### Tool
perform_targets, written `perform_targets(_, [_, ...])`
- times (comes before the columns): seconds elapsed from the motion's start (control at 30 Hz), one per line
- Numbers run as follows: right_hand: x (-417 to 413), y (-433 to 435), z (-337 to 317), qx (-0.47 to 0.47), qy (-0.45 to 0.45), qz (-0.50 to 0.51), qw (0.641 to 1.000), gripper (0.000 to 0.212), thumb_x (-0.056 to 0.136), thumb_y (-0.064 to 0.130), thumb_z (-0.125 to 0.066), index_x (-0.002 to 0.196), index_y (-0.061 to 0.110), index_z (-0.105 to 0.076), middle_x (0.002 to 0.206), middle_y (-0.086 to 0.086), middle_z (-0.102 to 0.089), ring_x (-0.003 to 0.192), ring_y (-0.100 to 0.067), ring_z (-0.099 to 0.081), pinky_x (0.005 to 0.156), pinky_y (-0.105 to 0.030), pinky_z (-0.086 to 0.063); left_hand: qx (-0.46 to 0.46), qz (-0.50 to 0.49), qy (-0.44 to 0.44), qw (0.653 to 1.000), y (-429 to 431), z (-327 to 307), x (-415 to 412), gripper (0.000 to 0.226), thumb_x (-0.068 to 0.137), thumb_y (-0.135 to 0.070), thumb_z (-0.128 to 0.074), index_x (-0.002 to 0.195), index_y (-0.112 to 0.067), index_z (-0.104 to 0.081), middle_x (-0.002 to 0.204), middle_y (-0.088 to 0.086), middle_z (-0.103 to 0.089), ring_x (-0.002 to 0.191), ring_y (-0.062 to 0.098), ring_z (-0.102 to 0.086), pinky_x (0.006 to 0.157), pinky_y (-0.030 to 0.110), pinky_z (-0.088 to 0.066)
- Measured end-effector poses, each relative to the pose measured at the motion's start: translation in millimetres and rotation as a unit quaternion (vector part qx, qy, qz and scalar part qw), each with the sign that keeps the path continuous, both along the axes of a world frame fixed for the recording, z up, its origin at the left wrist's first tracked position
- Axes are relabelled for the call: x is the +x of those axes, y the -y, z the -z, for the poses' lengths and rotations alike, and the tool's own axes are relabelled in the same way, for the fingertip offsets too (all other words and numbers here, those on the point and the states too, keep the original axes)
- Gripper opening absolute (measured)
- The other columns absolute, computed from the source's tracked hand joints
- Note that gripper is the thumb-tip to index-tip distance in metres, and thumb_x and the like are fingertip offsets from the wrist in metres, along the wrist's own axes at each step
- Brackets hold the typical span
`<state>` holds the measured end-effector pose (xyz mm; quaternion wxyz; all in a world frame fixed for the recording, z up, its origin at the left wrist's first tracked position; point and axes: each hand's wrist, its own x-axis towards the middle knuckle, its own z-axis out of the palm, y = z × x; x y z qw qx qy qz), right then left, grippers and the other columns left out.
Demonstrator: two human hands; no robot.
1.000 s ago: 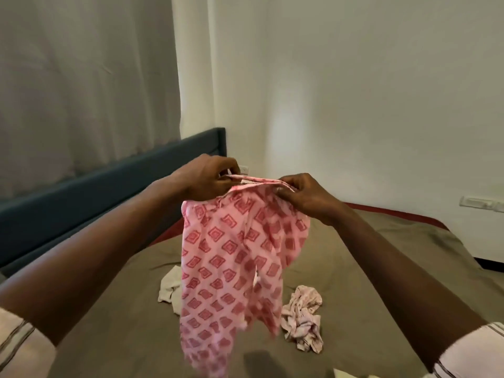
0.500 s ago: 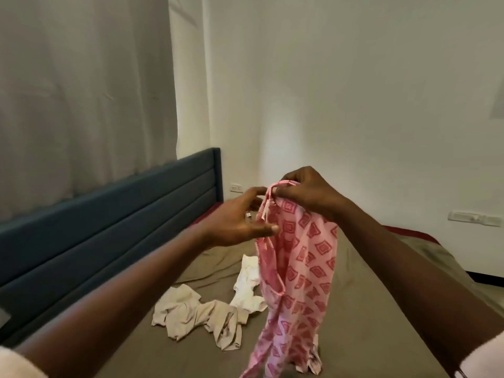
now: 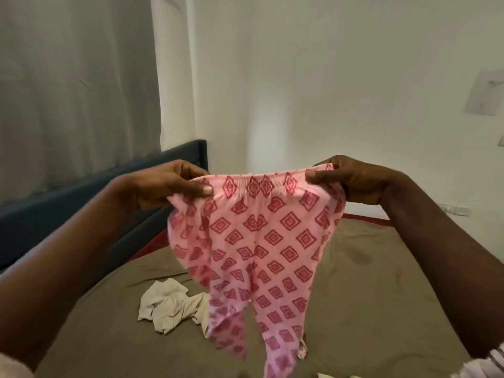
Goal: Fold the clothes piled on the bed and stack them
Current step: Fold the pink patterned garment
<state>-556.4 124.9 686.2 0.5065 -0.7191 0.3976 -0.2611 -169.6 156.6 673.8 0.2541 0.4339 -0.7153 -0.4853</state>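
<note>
While 1 cream garment [image 3: 169, 306] lies below, 2 hands [image 3: 169, 186] [image 3: 354, 184] pinch 1 pink garment [image 3: 272, 241].

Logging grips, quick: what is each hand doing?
Left hand: pinching the pink trousers at the waistband.
Right hand: pinching the waistband's other end.

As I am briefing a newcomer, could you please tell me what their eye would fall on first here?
The pink trousers with red diamond print dominate mid-frame, hanging in the air, with the left hand and right hand pinching the ends of the gathered waistband. Below left, a crumpled cream garment lies on the olive-brown bed sheet.
</note>
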Motion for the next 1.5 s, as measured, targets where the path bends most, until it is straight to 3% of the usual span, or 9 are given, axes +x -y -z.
perform_targets(0.2, [19.3, 27.2, 27.4, -0.017, -0.088, 0.222, 0.971, 0.038, 0.077, 0.028, -0.089, 0.086, -0.002, -0.068, 0.080, -0.019, -0.069, 0.060, -0.024, -0.063, 0.056, -0.031, -0.055, -0.026, -0.230, 0.050, 0.972, 17.5, 16.8, -10.1, 0.024, 0.089, -0.022, -0.077, 0.100, -0.002, -0.078, 0.091, 0.016, -0.078, 0.075, 0.022, -0.075, 0.067, 0.034, -0.064])
perform_targets(0.33, [68.5, 12.6, 98.1, -0.085, -0.009, 0.364, 0.927, 0.043, 0.076, 0.030, -0.090, 0.058, 0.009, -0.058, 0.053, -0.002, -0.050, 0.048, -0.015, -0.043, 0.052, -0.029, -0.033, -0.079, -0.412, -0.088, 0.904, 10.5, 84.2, -64.6, 0.013, 0.086, -0.019, -0.078, 0.083, -0.006, -0.077, 0.078, 0.015, -0.077, 0.066, 0.026, -0.073, 0.069, 0.051, -0.065])
perform_targets(0.47, [128.1, -41.2, 186.0, -0.064, 0.124, 0.392, 0.909, 0.031, 0.085, 0.022, -0.073, 0.062, 0.005, -0.062, 0.053, 0.005, -0.053, 0.050, -0.011, -0.043, 0.054, -0.034, -0.038, -0.046, -0.407, -0.176, 0.895, -23.1, 165.4, -120.5, 0.010, 0.085, -0.026, -0.077, 0.094, -0.022, -0.080, 0.085, 0.000, -0.079, 0.078, 0.019, -0.076, 0.077, 0.048, -0.065])
perform_targets(0.6, [156.5, -74.6, 238.2, -0.071, 0.074, 0.361, 0.927, 0.019, 0.098, 0.019, -0.060, 0.085, 0.016, -0.074, 0.071, 0.005, -0.071, 0.060, -0.001, -0.062, 0.059, -0.025, -0.050, 0.001, -0.410, -0.217, 0.886, -46.9, 219.1, -135.3, 0.033, 0.072, -0.026, -0.074, 0.103, -0.029, -0.082, 0.090, -0.007, -0.080, 0.091, 0.018, -0.077, 0.088, 0.052, -0.062])
perform_targets(0.77, [149.5, -80.3, 260.6, -0.078, 0.043, 0.321, 0.943, 0.020, 0.101, 0.020, -0.057, 0.105, 0.019, -0.077, 0.085, 0.005, -0.076, 0.076, -0.010, -0.071, 0.073, -0.043, -0.059, -0.022, -0.474, -0.220, 0.852, -62.2, 233.9, -133.8, 0.023, 0.079, -0.012, -0.084, 0.098, -0.024, -0.082, 0.086, -0.006, -0.080, 0.084, 0.014, -0.077, 0.086, 0.046, -0.063])
perform_targets(1.07, [141.0, -91.7, 265.0, -0.035, 0.074, 0.234, 0.969, 0.026, 0.094, 0.031, -0.055, 0.111, 0.033, -0.074, 0.094, 0.001, -0.078, 0.093, -0.022, -0.074, 0.086, -0.055, -0.059, -0.112, -0.447, -0.032, 0.887, -73.2, 237.4, -134.7, 0.026, 0.088, -0.026, -0.078, 0.113, -0.027, -0.080, 0.086, -0.012, -0.078, 0.079, 0.003, -0.073, 0.080, 0.040, -0.063])
perform_targets(1.23, [128.9, -95.5, 268.6, -0.047, 0.121, 0.262, 0.956, 0.029, 0.100, 0.012, -0.060, 0.123, 0.026, -0.071, 0.105, 0.007, -0.076, 0.098, -0.009, -0.073, 0.089, -0.045, -0.061, -0.088, -0.325, -0.062, 0.940, -74.9, 236.5, -137.2, 0.020, 0.099, -0.032, -0.064, 0.111, -0.030, -0.080, 0.095, -0.013, -0.079, 0.090, 0.004, -0.075, 0.086, 0.046, -0.063])
perform_targets(1.37, [112.9, -95.0, 265.2, 0.017, 0.163, 0.252, 0.954, 0.036, 0.101, 0.006, -0.053, 0.111, 0.032, -0.076, 0.105, 0.004, -0.078, 0.102, -0.018, -0.073, 0.094, -0.053, -0.058, -0.205, -0.341, 0.010, 0.917, -71.2, 231.1, -118.2, 0.028, 0.093, -0.017, -0.071, 0.111, -0.038, -0.072, 0.115, -0.015, -0.066, 0.106, -0.001, -0.063, 0.091, 0.038, -0.059])
perform_targets(1.5, [96.8, -87.3, 261.0, 0.028, 0.184, 0.247, 0.951, 0.037, 0.089, 0.009, -0.047, 0.112, 0.021, -0.074, 0.106, -0.005, -0.077, 0.100, -0.028, -0.072, 0.090, -0.050, -0.058, -0.214, -0.134, 0.138, 0.958, -61.8, 208.2, -98.7, 0.033, 0.081, -0.024, -0.075, 0.112, -0.035, -0.069, 0.137, -0.010, -0.049, 0.126, 0.007, -0.049, 0.100, 0.031, -0.046])
